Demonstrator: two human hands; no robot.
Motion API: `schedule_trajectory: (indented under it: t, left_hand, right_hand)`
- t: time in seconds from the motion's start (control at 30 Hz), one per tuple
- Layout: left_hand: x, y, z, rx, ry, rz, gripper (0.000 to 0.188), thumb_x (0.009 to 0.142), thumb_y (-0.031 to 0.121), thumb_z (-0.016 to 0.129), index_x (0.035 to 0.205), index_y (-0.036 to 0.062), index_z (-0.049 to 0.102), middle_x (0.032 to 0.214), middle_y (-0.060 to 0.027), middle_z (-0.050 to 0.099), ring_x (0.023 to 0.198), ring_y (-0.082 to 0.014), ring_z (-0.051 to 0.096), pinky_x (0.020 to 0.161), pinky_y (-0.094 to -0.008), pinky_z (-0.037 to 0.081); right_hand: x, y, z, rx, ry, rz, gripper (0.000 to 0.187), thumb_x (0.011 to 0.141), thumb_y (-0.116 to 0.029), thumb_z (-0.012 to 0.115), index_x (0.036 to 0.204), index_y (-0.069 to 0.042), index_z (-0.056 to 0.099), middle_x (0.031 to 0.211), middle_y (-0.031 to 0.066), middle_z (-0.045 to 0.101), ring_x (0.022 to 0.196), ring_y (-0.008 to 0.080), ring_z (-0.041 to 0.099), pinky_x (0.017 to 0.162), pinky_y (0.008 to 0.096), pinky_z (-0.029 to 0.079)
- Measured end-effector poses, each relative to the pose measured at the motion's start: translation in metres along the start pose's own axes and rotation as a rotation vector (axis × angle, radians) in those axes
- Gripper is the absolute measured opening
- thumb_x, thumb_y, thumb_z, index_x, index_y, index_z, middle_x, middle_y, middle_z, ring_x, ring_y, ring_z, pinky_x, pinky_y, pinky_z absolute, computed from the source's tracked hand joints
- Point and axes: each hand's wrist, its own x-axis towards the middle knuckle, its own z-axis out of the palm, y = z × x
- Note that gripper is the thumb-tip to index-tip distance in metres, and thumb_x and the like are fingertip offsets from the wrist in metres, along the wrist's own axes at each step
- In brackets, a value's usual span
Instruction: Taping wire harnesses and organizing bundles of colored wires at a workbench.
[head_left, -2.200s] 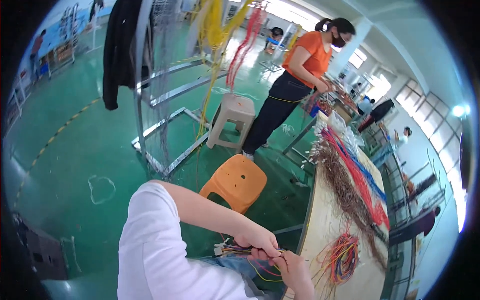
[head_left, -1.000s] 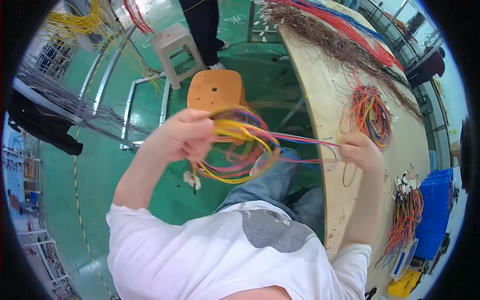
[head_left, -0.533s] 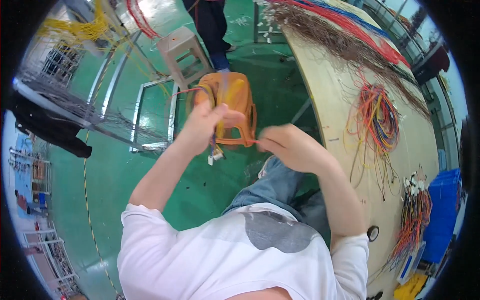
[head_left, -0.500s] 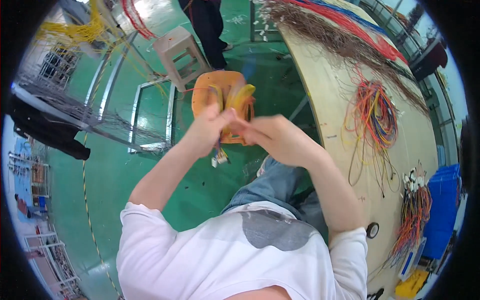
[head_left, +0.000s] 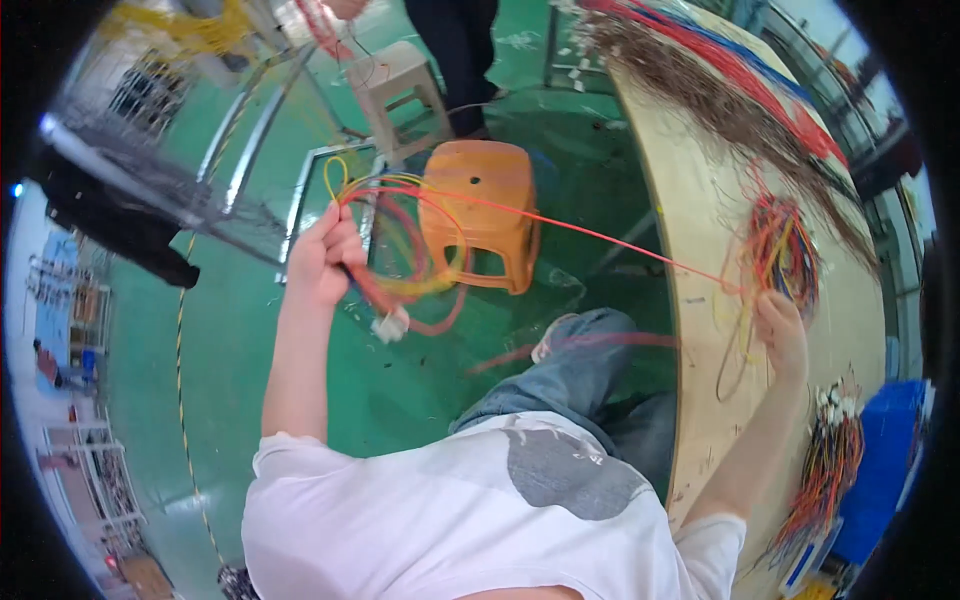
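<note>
My left hand (head_left: 328, 258) is closed around a looped bundle of red and yellow wires (head_left: 418, 287), held up over the floor to the left of the orange stool. A small yellow loop stands above its fingers, and a blurred white connector (head_left: 389, 326) hangs below the hand. From the bundle a single red wire (head_left: 600, 238) runs taut to the right. My right hand (head_left: 782, 330), over the wooden table, pinches that wire near its far end. Close by its fingers lies a coil of red, yellow and blue wires (head_left: 785, 255) on the tabletop.
An orange stool (head_left: 480, 180) stands ahead, with a pale stool (head_left: 395, 75) and a person's dark-trousered legs (head_left: 455, 60) behind it. Long brown, red and blue wires (head_left: 710, 80) cover the table's far end. Connectored wires (head_left: 835, 440) and a blue bin (head_left: 880, 470) are at right.
My hands, together in front of the orange stool before, are now wide apart. The left has moved left with the wire bundle; the right has drawn a red wire out over the table.
</note>
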Motion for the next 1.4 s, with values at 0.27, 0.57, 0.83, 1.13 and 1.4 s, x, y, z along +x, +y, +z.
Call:
schedule_trajectory:
  t: [0.27,0.57,0.83,1.13,1.4]
  left_hand:
    - [0.026,-0.055,0.028,0.656,0.003,0.25,0.025,0.089,0.019,0.038,0.105,0.0012,0.043,0.087,-0.0145,0.059,0.077,-0.0181,0.058,0.068,-0.0292,0.047]
    - [0.014,-0.11,0.084,0.767,-0.537,-0.538,0.013,0.087,0.018,0.041,0.087,0.0047,0.042,0.056,0.0016,0.035,0.048,-0.0081,0.034,0.043,-0.0249,0.032]
    - [-0.05,-0.1,0.153,1.675,-1.512,0.135,0.018,0.077,0.019,0.056,0.086,0.0049,0.049,0.069,-0.0114,0.051,0.064,-0.0297,0.052,0.057,-0.039,0.042]
    - [-0.033,-0.144,0.134,1.227,-0.603,0.085,0.021,0.078,0.011,0.057,0.095,-0.0002,0.05,0.072,-0.0055,0.057,0.063,-0.0114,0.054,0.057,-0.0234,0.043]
    - [-0.027,-0.156,0.134,0.493,-0.517,-0.328,0.019,0.081,0.008,0.051,0.098,-0.0006,0.046,0.067,-0.0021,0.052,0.047,-0.0022,0.037,0.041,-0.0166,0.027]
  right_hand:
    - [-0.029,-0.061,0.178,-0.724,-0.404,-0.39,0.019,0.081,-0.018,0.049,0.081,-0.001,0.056,0.073,0.0196,0.055,0.072,0.0354,0.054,0.062,0.0394,0.042]
    - [-0.045,-0.075,0.184,-0.876,-0.262,-0.493,0.023,0.075,-0.024,0.056,0.069,-0.002,0.055,0.063,0.0142,0.056,0.061,0.032,0.055,0.055,0.0386,0.043]
    - [-0.04,-0.076,0.16,-0.25,-0.956,-0.29,0.021,0.078,-0.018,0.058,0.07,0.001,0.055,0.06,-0.0003,0.047,0.058,0.0063,0.043,0.053,0.0228,0.037]
    - [-0.039,-0.08,0.143,-0.595,0.407,-0.943,0.02,0.076,-0.02,0.059,0.076,0.0,0.06,0.058,0.0055,0.054,0.048,0.0086,0.048,0.046,0.0229,0.04]
    - [-0.087,-0.029,0.186,-0.576,0.024,-0.784,0.023,0.075,-0.006,0.055,0.096,0.002,0.05,0.088,0.0159,0.054,0.081,0.0249,0.054,0.069,0.0294,0.042]
